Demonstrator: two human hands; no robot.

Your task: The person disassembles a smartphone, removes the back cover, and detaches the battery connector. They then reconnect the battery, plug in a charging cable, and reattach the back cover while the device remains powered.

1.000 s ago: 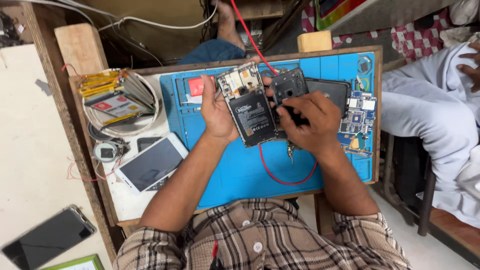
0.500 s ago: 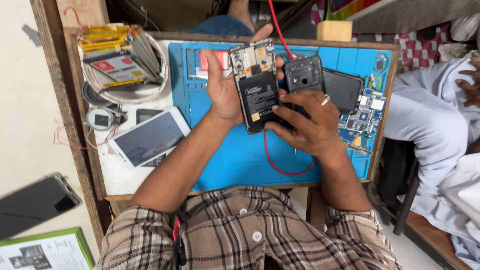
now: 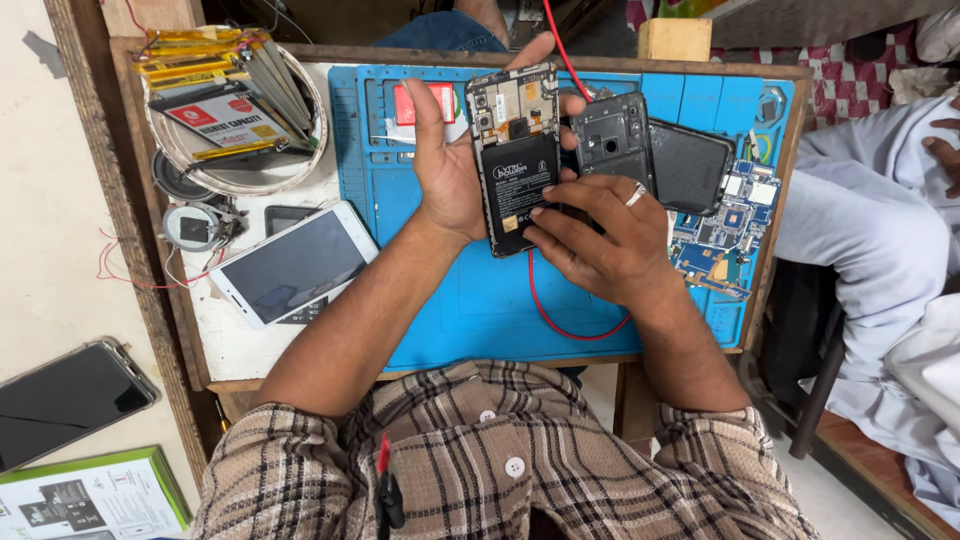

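Opened phone (image 3: 518,160) is gripped in L hand (image 3: 447,170), held upright above blue mat (image 3: 460,310); black battery exposed. R hand (image 3: 600,240) is curled at its lower right edge, fingertips pressed on. Black back cover (image 3: 612,140) lies just beside. Vs. earlier: phone is raised slightly, R fingers shifted lower.

Small wooden table (image 3: 150,300), pale floor (image 3: 50,230), daylight.
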